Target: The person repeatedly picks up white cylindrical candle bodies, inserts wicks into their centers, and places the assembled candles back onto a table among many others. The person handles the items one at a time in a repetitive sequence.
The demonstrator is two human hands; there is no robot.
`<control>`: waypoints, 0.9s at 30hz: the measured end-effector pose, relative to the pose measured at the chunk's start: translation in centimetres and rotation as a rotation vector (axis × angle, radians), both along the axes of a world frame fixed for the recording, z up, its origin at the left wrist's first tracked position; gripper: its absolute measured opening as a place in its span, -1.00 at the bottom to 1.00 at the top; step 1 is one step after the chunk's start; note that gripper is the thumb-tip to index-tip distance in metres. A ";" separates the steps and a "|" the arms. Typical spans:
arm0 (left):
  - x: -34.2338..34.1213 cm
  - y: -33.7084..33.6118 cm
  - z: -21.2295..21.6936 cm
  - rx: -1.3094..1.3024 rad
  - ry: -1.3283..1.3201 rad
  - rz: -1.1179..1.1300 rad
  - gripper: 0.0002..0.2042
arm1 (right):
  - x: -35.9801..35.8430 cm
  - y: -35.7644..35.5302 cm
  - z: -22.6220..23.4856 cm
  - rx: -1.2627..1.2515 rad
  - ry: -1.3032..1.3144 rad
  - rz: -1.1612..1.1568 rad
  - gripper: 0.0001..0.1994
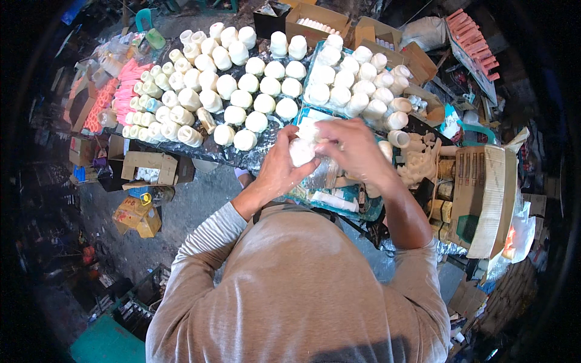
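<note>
A white, rounded, jar-shaped piece point(301, 152) is held in front of my body, over the table's near edge. My left hand point(279, 162) grips it from the left, with the thumb along its lower side. My right hand point(354, 148) is slightly blurred and curls in from the right, its fingertips at the piece's upper right side. Something pale shows between those fingers, too smeared to make out. Just beyond my hands stand rows of similar white jar-shaped pieces point(264, 103), some with open rims. More of them crowd a teal board point(310, 85) at the right.
Pink pieces point(127, 85) lie at the table's left end. Salmon-coloured sticks point(472, 42) rest on a board at far right. Beige scraps point(417, 160) and a large cardboard box point(484, 199) are to my right. A carton point(149, 168) stands left, below the table.
</note>
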State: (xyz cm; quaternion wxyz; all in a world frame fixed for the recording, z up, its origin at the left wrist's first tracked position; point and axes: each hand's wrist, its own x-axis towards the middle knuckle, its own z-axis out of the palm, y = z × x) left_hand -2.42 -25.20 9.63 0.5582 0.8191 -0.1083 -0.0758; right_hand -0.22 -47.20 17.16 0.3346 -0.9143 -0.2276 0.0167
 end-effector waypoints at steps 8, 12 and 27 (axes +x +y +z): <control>2.9 0.2 -3.2 -1.171 0.590 0.328 -0.79 | -6.2 0.1 -6.1 0.680 0.585 -0.492 -0.81; 3.5 0.5 -2.2 -1.296 0.712 0.348 -0.65 | -9.4 3.5 -7.5 0.681 0.167 -0.487 -0.80; 3.0 -1.8 -2.7 -1.170 0.336 0.598 -0.79 | -7.5 6.2 -10.3 1.252 0.297 -0.396 -0.93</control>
